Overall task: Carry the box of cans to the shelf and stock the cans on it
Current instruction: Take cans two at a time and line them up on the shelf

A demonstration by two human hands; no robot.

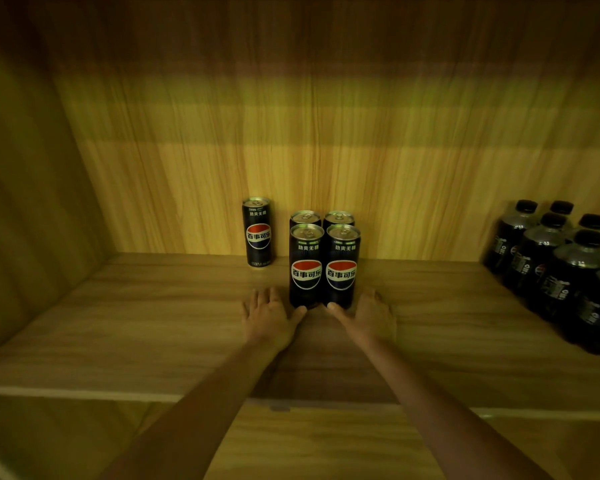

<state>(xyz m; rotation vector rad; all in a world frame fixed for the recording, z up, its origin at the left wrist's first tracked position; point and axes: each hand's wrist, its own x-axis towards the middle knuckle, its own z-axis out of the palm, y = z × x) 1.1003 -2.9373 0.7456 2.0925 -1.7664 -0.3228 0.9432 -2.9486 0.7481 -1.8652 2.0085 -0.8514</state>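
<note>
On the wooden shelf (125, 327), toward the back wall, we see a tight block of four cans (324, 258), two in front and two behind, all upright with their labels facing us. The front pair touch side by side, and the rear pair stand right against the back panel (326, 150). A single can (257, 232) stands upright just to the left of the block, apart from it, also close to the back panel.

Our left hand (269, 318) lies flat on the shelf at the block's lower left corner, fingers spread, with the thumb tip touching the base of the front left can. Our right hand (368, 317) mirrors it at the lower right corner, open and flat, its thumb tip at the base of the front right can. Neither hand is wrapped around anything.

To the left of the single can we have a wide stretch of bare shelf running to the side wall (25, 209). To the right there is open board between the block and a pack of dark bottles (561, 268) that fills the far right end and runs off the frame. The shelf's front edge (84, 393) crosses under our forearms, with clear board between it and the cans. We cannot see the box.
</note>
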